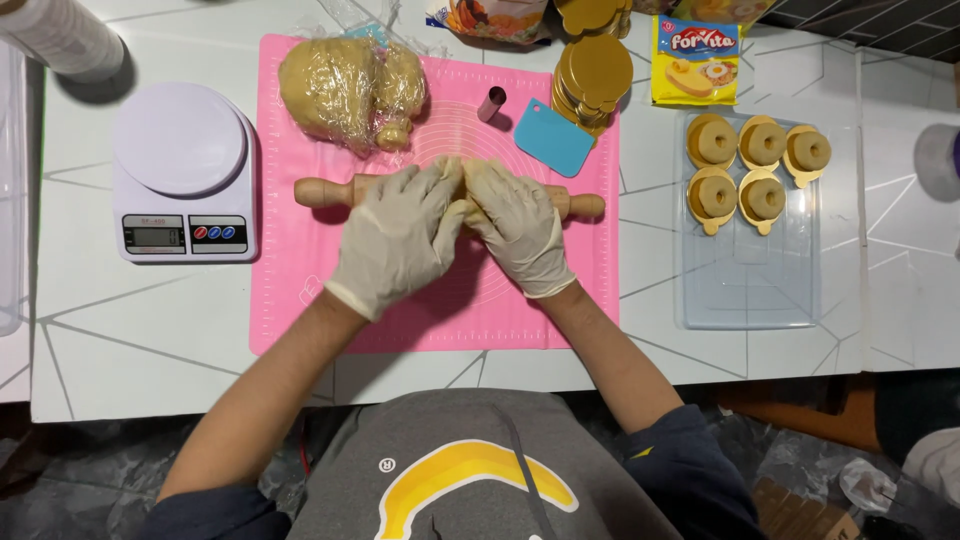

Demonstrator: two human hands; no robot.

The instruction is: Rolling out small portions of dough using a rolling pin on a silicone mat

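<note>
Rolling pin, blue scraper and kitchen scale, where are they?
rolling pin (322, 191), head view, bare left handle end.
blue scraper (552, 137), head view, middle of its flat blade.
kitchen scale (179, 139), head view, centre of its round white platform.

Yellow rectangular packet (696, 62) at one o'clock; grey display (153, 236) on white scale (184, 172) at nine o'clock; orange bag (492, 18) at twelve.

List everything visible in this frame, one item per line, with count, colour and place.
rolling pin: 1, wooden, across the mat under both hands
mat: 1, pink, table centre
wrapped dough: 1, tan, mat's far left
scraper: 1, blue, mat's far right
round cutter: 1, metal, beside scraper
gold bases: stack, far right of mat
scale: 1, white, left of mat
tray: 1, clear, right, holding five dough rings
left hand: gloved, on pin
right hand: gloved, on pin
</note>
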